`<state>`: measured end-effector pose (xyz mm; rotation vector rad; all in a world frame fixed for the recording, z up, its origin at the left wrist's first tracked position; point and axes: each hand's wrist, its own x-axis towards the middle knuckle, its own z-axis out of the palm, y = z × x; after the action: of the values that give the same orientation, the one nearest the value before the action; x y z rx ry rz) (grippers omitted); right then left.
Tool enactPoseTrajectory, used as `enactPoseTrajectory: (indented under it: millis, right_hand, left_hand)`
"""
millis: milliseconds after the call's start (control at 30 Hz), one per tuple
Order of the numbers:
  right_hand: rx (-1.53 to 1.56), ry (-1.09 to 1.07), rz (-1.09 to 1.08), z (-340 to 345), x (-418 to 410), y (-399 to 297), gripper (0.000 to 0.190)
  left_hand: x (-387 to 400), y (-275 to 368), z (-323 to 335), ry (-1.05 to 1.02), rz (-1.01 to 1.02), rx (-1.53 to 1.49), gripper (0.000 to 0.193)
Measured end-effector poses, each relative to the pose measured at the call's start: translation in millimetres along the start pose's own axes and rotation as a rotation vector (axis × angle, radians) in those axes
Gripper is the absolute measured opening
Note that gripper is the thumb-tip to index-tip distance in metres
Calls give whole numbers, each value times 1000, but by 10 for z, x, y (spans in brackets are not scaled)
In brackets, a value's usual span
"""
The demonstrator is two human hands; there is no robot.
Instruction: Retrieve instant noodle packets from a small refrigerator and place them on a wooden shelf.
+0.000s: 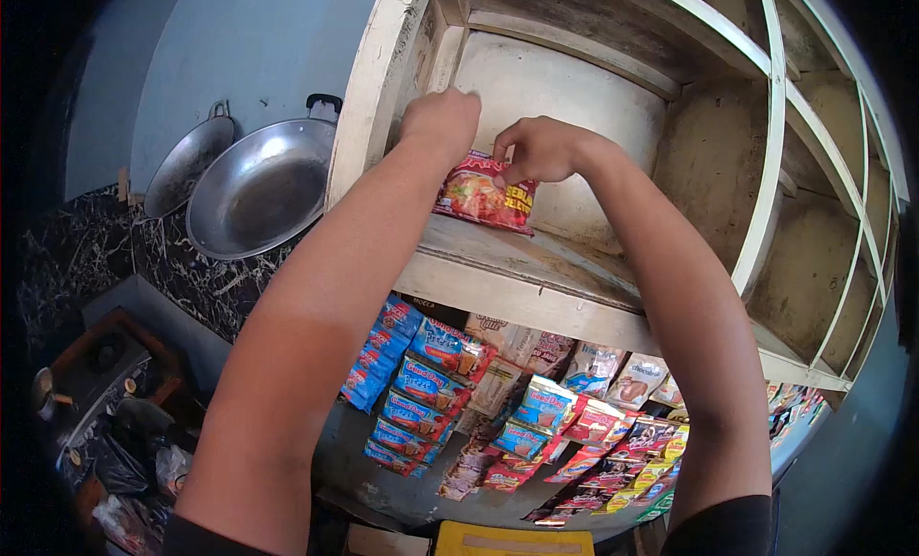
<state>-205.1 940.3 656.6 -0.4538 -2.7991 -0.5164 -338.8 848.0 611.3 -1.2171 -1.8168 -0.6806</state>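
Note:
A red packet of instant noodles stands on edge on the wooden shelf board, in the left compartment of a white-painted wooden shelf unit. My right hand reaches in from the right and pinches the packet's top edge between thumb and fingers. At the packet's upper left is my left hand, bent into the compartment near its side wall. The back of that hand faces me and its fingertips are hidden, so whether it grips the packet does not show.
Strips of drink sachets hang below the shelf's front edge. On the left wall hang a large metal wok and a smaller pan. A gas stove and plastic bags are lower left. Something yellow lies at the bottom.

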Motion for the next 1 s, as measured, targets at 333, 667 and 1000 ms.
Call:
enactPoseTrajectory:
  millis: [333, 667, 1000]
  right_hand:
    - [107, 39, 25, 159, 70, 245, 31]
    - [337, -138, 192, 218, 33, 305, 56]
    - [223, -21, 27, 424, 247, 441, 51]
  left_hand:
    - [-167, 50, -34, -209, 348, -163, 56]
    - [-82, 28, -38, -284, 293, 55, 58]
    - [-133, 61, -92, -378, 320, 42, 64]
